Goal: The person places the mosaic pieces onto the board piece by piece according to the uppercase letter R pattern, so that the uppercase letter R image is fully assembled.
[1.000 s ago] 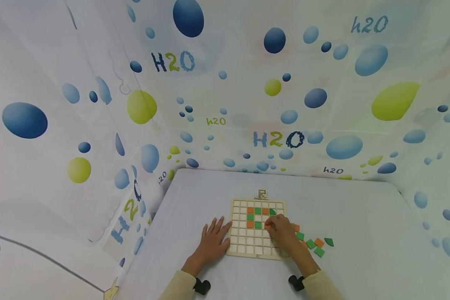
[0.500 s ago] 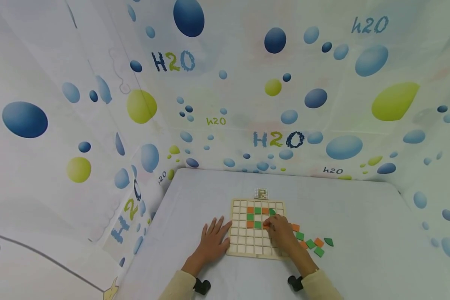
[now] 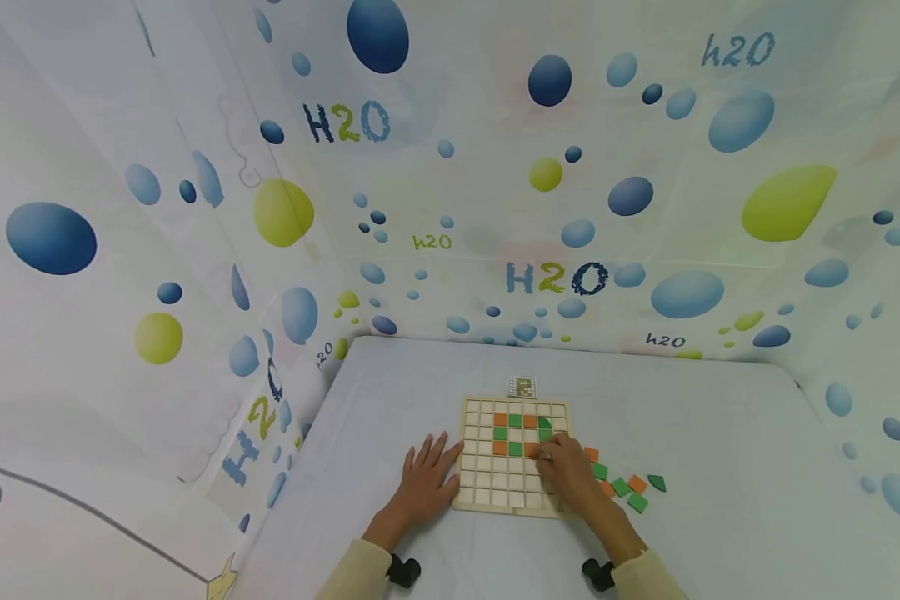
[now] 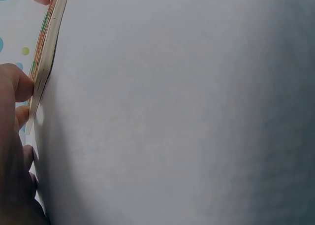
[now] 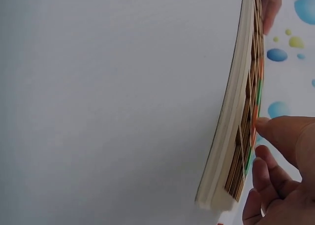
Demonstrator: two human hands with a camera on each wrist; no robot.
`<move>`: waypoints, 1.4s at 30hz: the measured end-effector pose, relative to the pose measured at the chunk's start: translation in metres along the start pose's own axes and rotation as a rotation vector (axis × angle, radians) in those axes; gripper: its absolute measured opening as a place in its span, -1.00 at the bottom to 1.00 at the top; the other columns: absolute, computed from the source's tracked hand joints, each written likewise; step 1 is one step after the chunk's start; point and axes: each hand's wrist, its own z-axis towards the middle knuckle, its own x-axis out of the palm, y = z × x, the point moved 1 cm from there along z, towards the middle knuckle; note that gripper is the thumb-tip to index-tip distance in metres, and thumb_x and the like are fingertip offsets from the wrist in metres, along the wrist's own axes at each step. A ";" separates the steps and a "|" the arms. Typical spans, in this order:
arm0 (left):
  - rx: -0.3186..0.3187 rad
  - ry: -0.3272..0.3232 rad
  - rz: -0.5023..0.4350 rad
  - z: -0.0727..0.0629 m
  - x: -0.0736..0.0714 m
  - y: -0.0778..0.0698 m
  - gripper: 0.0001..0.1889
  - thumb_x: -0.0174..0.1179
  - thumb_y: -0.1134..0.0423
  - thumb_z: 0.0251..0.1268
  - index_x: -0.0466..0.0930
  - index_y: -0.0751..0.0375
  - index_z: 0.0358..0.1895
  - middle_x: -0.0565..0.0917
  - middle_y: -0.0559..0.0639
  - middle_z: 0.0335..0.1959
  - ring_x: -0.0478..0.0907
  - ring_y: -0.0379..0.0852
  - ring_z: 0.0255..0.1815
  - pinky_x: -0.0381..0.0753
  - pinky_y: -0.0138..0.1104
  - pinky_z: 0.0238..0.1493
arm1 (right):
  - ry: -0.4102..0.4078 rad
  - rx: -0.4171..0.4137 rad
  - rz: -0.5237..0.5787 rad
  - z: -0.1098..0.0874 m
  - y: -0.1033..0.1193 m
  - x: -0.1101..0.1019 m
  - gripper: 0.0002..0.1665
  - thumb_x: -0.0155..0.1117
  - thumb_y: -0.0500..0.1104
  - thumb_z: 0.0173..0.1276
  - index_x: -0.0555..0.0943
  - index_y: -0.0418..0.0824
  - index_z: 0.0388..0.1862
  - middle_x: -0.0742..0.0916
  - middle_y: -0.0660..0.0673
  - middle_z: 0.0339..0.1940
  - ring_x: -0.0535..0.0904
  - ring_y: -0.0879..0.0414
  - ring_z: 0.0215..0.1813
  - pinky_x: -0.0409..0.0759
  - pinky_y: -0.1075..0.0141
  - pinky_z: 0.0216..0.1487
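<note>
A light wooden grid board (image 3: 487, 498) lies on the white table, with orange and green square tiles and a green quarter-round tile (image 3: 544, 422) set in its squares. My right hand (image 3: 566, 467) is over the board's right half, its thumb and fingertips right at an orange tile (image 3: 530, 449). In the right wrist view the thumb (image 5: 275, 129) touches the orange tile edge-on, and the other fingers are loosely bent. My left hand (image 3: 423, 483) rests spread on the table, its thumb and a fingertip against the board's left edge.
Right of the board lie several loose orange and green square tiles (image 3: 620, 487) and a green quarter-round tile (image 3: 656, 482). A small pattern card (image 3: 522, 387) lies behind the board. Printed white sheets (image 3: 480, 192) form walls around the table.
The orange tile at my right fingertips now sits level in line with its row. The right hand has shifted slightly right, uncovering a green tile above it. The left hand has stayed still.
</note>
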 end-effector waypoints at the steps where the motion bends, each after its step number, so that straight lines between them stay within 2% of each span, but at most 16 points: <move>1: 0.002 0.000 -0.004 0.000 0.000 0.000 -0.40 -0.05 0.06 0.59 0.32 0.03 0.63 0.18 0.19 0.70 -0.01 0.35 0.73 -0.08 0.40 0.56 | -0.002 0.003 -0.008 -0.002 -0.001 -0.001 -0.87 0.47 -0.36 0.34 0.80 -0.18 -0.19 0.68 -0.09 -0.14 0.59 -0.03 -0.08 0.58 0.13 -0.14; 4: 0.009 0.006 -0.015 0.000 -0.001 -0.001 -0.40 -0.05 0.06 0.60 0.31 0.04 0.63 0.17 0.21 0.71 -0.03 0.36 0.73 -0.10 0.41 0.56 | 0.008 0.072 -0.036 -0.006 -0.008 -0.008 -0.83 0.50 -0.29 0.33 0.79 -0.16 -0.11 0.68 -0.15 -0.07 0.60 -0.10 -0.01 0.58 0.01 -0.07; 10: 0.022 0.012 -0.009 0.000 -0.002 0.001 -0.41 -0.04 0.07 0.61 0.31 0.07 0.63 0.18 0.25 0.70 -0.02 0.40 0.71 -0.09 0.43 0.54 | 0.045 0.206 -0.147 -0.013 -0.038 -0.028 -0.57 0.54 -0.14 0.31 0.71 -0.20 0.12 0.65 -0.27 0.09 0.58 -0.24 0.12 0.54 -0.21 -0.02; 15: 0.023 0.012 -0.001 0.000 -0.004 0.001 -0.41 -0.04 0.07 0.61 0.33 0.08 0.62 0.20 0.27 0.69 0.02 0.41 0.70 -0.06 0.44 0.53 | 0.075 0.270 -0.125 -0.018 -0.062 -0.047 -0.57 0.51 -0.13 0.35 0.67 -0.25 0.14 0.62 -0.37 0.12 0.56 -0.32 0.15 0.52 -0.28 -0.01; 23: 0.029 -0.010 -0.005 0.000 -0.003 0.000 -0.42 -0.02 0.09 0.59 0.35 0.08 0.60 0.22 0.28 0.67 0.03 0.43 0.69 -0.06 0.46 0.51 | 0.098 0.329 0.005 -0.027 -0.083 -0.072 -0.50 0.41 -0.15 0.44 0.57 -0.32 0.27 0.62 -0.37 0.07 0.61 -0.26 0.12 0.52 -0.22 0.05; 28: 0.020 -0.005 -0.001 0.000 0.000 0.001 -0.42 -0.02 0.07 0.60 0.34 0.06 0.61 0.21 0.27 0.68 0.02 0.42 0.70 -0.06 0.45 0.52 | 0.072 0.414 -0.059 -0.038 -0.101 -0.094 -0.46 0.42 -0.09 0.43 0.56 -0.40 0.22 0.59 -0.49 0.09 0.58 -0.37 0.12 0.53 -0.23 0.01; 32: 0.002 0.009 0.013 0.000 0.002 0.001 -0.41 -0.05 0.06 0.61 0.31 0.03 0.63 0.18 0.22 0.70 0.00 0.37 0.72 -0.07 0.42 0.54 | 0.102 0.499 -0.088 -0.051 -0.116 -0.113 -0.43 0.46 -0.07 0.39 0.52 -0.49 0.09 0.56 -0.55 0.00 0.56 -0.39 0.02 0.56 -0.21 -0.03; 35: -0.003 0.015 0.015 0.001 0.002 0.002 -0.40 -0.05 0.05 0.60 0.31 0.03 0.64 0.17 0.21 0.70 -0.01 0.37 0.72 -0.08 0.42 0.55 | 0.115 0.497 -0.076 -0.058 -0.124 -0.121 -0.53 0.44 -0.13 0.41 0.52 -0.51 -0.03 0.61 -0.47 -0.14 0.59 -0.29 -0.08 0.59 -0.16 -0.06; 38: 0.000 0.016 0.022 0.001 0.003 0.003 -0.40 -0.05 0.04 0.60 0.30 0.02 0.63 0.18 0.22 0.70 -0.01 0.37 0.72 -0.07 0.42 0.55 | 0.101 0.444 -0.081 -0.060 -0.129 -0.122 -0.67 0.40 -0.22 0.43 0.57 -0.49 -0.07 0.67 -0.36 -0.20 0.62 -0.20 -0.11 0.59 -0.13 -0.04; 40: 0.000 0.015 0.023 0.002 0.003 0.004 -0.39 -0.05 0.04 0.60 0.30 0.02 0.64 0.17 0.21 0.71 -0.01 0.37 0.72 -0.08 0.41 0.55 | 0.088 0.403 -0.079 -0.059 -0.131 -0.120 -0.68 0.40 -0.26 0.42 0.60 -0.48 -0.01 0.68 -0.36 -0.16 0.62 -0.22 -0.07 0.59 -0.16 0.01; 42: 0.003 0.011 0.019 0.002 0.003 0.004 -0.40 -0.05 0.05 0.60 0.30 0.03 0.64 0.17 0.21 0.70 -0.01 0.37 0.72 -0.08 0.41 0.55 | 0.080 0.371 -0.076 -0.057 -0.131 -0.118 -0.62 0.39 -0.29 0.40 0.60 -0.48 0.10 0.66 -0.43 -0.04 0.60 -0.32 0.05 0.57 -0.23 0.12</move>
